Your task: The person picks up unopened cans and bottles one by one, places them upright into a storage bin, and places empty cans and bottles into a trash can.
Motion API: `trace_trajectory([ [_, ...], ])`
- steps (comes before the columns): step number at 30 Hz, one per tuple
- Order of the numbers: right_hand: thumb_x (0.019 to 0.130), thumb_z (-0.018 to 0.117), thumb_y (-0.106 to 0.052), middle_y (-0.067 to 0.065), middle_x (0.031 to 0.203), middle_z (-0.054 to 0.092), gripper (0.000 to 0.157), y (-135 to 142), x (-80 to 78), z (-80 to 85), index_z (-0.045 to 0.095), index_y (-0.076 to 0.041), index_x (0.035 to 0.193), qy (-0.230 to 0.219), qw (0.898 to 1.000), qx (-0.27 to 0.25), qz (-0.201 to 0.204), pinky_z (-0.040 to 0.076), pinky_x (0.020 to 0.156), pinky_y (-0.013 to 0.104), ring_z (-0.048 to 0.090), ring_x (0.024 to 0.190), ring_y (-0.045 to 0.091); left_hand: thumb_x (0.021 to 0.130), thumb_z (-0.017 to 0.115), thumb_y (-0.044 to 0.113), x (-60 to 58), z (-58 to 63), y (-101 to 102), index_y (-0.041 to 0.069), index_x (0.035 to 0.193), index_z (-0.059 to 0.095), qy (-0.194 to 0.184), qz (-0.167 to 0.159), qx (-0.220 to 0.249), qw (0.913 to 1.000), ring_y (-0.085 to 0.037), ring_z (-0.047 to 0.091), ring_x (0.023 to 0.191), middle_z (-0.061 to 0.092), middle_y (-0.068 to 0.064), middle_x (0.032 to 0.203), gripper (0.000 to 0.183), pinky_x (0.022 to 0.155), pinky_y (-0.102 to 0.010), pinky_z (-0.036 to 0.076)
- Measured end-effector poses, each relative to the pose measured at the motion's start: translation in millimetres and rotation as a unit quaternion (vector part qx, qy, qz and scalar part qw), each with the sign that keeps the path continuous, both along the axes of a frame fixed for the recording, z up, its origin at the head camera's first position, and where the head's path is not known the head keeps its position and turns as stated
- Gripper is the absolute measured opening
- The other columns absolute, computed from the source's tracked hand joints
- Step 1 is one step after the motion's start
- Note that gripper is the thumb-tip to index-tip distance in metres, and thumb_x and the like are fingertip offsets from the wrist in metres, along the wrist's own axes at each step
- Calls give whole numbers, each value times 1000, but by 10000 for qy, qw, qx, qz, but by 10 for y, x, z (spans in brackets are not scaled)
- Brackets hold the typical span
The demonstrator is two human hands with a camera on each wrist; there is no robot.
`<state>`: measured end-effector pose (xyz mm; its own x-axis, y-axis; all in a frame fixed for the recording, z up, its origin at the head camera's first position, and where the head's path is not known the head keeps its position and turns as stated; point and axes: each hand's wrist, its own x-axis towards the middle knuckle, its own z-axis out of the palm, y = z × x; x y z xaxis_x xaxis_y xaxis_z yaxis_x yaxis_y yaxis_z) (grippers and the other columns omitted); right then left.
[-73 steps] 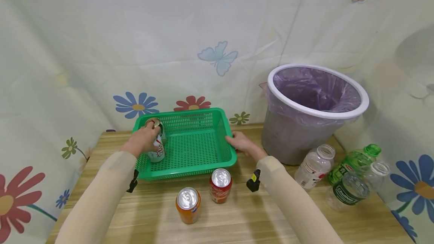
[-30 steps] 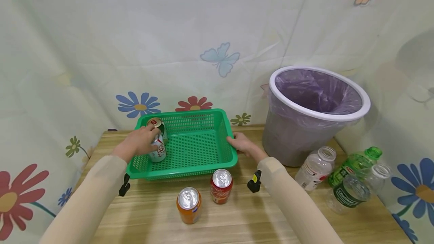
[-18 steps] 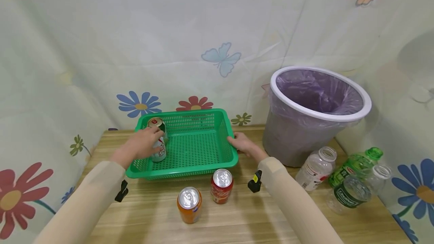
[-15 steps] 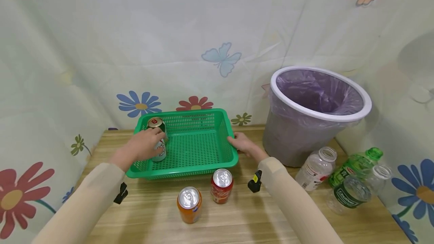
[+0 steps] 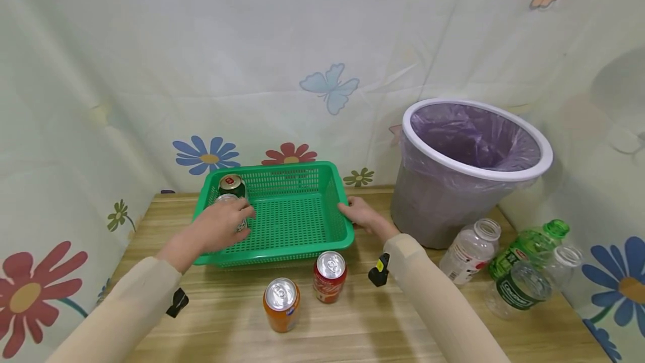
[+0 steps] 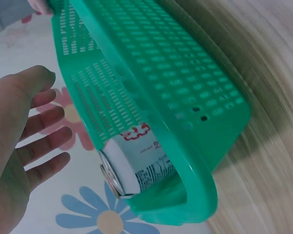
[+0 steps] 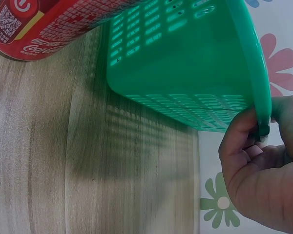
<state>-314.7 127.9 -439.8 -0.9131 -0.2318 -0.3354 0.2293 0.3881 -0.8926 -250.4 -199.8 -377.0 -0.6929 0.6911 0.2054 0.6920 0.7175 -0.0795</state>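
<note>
A green plastic basket [image 5: 287,254] stands on the wooden table with two cans at its left end. The dark green can [image 5: 232,184] is at the back; the white can [image 6: 139,161] stands in front of it, partly covered by my left hand in the head view. My left hand [image 5: 224,226] hovers over the basket's left end, fingers spread and apart from the white can in the left wrist view. My right hand [image 7: 261,161] pinches the basket's right rim between thumb and fingers. In front of the basket stand a red Coca-Cola can [image 5: 330,277] and an orange Fanta can [image 5: 281,304].
A grey bin [image 5: 428,200] with a purple liner stands at the back right. Near it are a clear bottle with a white label [image 5: 468,254], a green bottle [image 5: 524,248] and a clear bottle with a green label [image 5: 519,290]. A flowered cloth hangs behind the table.
My left hand has let go of the white can, leaving it in the basket, and has lifted and drawn back toward me. My right hand has stayed on the rim.
</note>
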Motion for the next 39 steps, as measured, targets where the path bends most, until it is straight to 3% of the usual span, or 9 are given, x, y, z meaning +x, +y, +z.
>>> trace_trajectory([
  [9,96,41,-19,27,114,54,38,1,-15,-20,43,9,122,31,10000,-55,18,55,72,38,59,100,37,79,71,26,137,67,96,13,97,62,237,-374,64,9990,-16,56,78,55,1,91,24,68,-32,50],
  [17,96,41,-20,27,113,54,38,2,-14,-22,44,9,121,97,9999,22,49,55,67,33,59,99,37,79,71,27,230,134,157,12,98,63,350,-588,165,9975,-16,57,81,57,0,94,26,70,-30,51],
  [24,96,43,-21,25,111,56,37,8,-13,-7,46,7,120,99,9999,71,68,55,68,34,61,96,35,76,73,25,300,174,214,13,94,63,642,-1007,446,9918,-15,56,80,58,0,92,25,70,-30,50],
  [32,96,43,-21,25,112,56,37,-4,-11,2,46,7,120,75,9999,73,26,55,68,33,60,98,35,76,72,29,423,192,299,13,101,62,443,-1116,530,9914,-16,58,88,59,0,102,31,73,-31,51],
  [39,96,42,-21,26,113,55,38,-2,6,0,45,7,120,63,9999,118,35,55,67,33,60,97,36,78,68,42,533,182,373,15,115,59,-36,-1003,371,9943,-20,56,104,56,-2,118,47,86,-38,49],
])
